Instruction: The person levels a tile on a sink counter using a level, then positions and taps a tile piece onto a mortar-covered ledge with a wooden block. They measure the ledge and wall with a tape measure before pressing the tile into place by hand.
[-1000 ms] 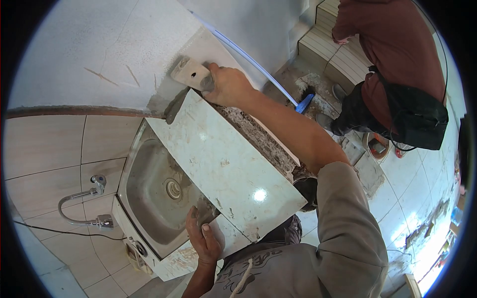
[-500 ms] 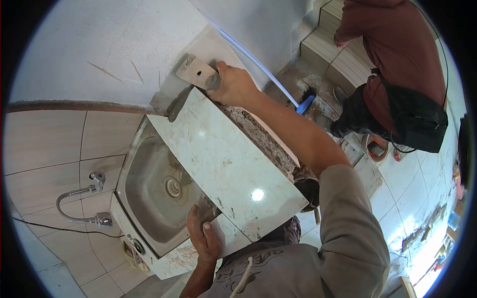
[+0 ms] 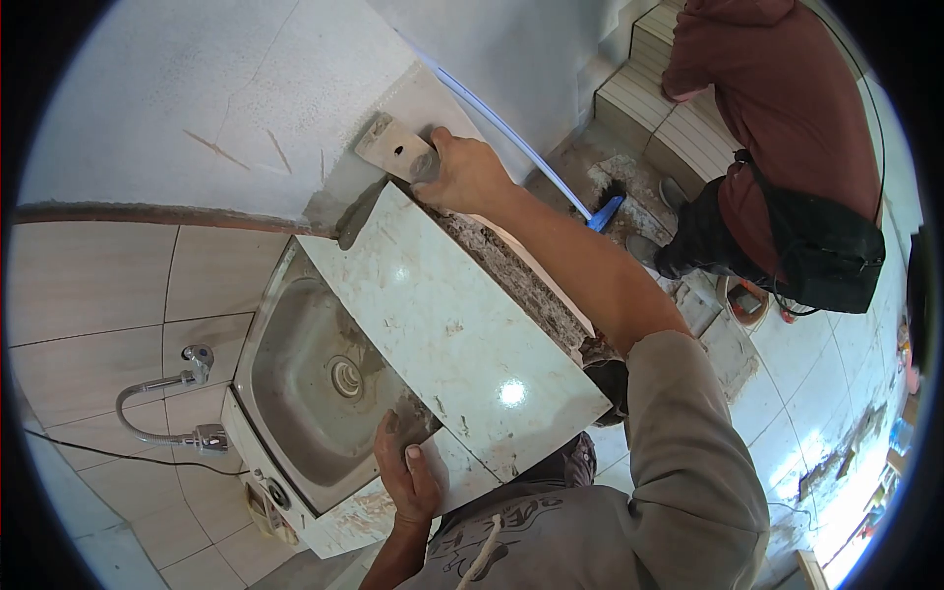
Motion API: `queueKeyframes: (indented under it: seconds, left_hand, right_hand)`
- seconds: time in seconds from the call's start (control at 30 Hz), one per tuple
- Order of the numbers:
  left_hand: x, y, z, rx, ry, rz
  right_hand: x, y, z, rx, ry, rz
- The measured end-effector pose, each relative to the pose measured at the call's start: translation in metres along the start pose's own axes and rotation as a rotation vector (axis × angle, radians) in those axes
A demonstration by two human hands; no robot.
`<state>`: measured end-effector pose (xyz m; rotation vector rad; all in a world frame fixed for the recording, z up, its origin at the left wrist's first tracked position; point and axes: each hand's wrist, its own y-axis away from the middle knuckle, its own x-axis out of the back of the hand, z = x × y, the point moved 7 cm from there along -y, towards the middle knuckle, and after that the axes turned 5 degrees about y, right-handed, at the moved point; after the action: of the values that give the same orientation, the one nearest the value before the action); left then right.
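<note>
My right hand [image 3: 464, 172] is closed around a plastering float [image 3: 391, 145] with a pale, mortar-smeared board. The float lies against the fresh grey mortar patch on the wall, just beyond the far corner of a large white tile slab [image 3: 457, 334]. My left hand [image 3: 407, 474] rests by the near rim of a steel sink [image 3: 295, 403], thumb and a finger stretched apart; its other fingers are partly hidden. Smears of mortar mark the slab, which overlaps one side of the sink. Rough mortar [image 3: 511, 280] shows along the slab's right edge.
A curved faucet [image 3: 133, 403] stands left of the sink. Behind the slab, a blue broom [image 3: 605, 211] leans on the wall. To the right, another person [image 3: 796, 128] bends over tiled steps [image 3: 634, 103]. A bucket [image 3: 742, 303] stands on the floor near that person.
The float and my right hand have shifted only slightly along the wall. My left hand stays by the sink. The view has tilted a little.
</note>
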<state>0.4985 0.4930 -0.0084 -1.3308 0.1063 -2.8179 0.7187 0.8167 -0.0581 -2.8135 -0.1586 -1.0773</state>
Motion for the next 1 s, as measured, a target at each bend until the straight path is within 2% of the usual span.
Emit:
queueKeyframes:
  seconds: [0.2,0.63,0.77,0.87,1.0]
  left_hand:
    - [0.000,0.000,-0.001,0.006,-0.014,0.003]
    - [0.002,-0.001,-0.002,0.003,-0.010,-0.006]
    - [0.003,0.000,-0.002,-0.009,-0.059,-0.003]
    - [0.005,-0.004,-0.003,-0.062,-0.044,0.046]
    - [0.010,-0.035,-0.008,-0.027,-0.007,0.132]
  right_hand:
    - [-0.002,0.004,0.001,0.019,-0.023,0.092]
    - [-0.004,0.004,0.002,0.026,-0.019,0.098]
    - [0.001,0.008,-0.004,0.050,-0.025,0.161]
    - [0.007,0.009,-0.011,0.035,-0.011,0.144]
    - [0.001,0.007,-0.011,0.060,0.033,0.172]
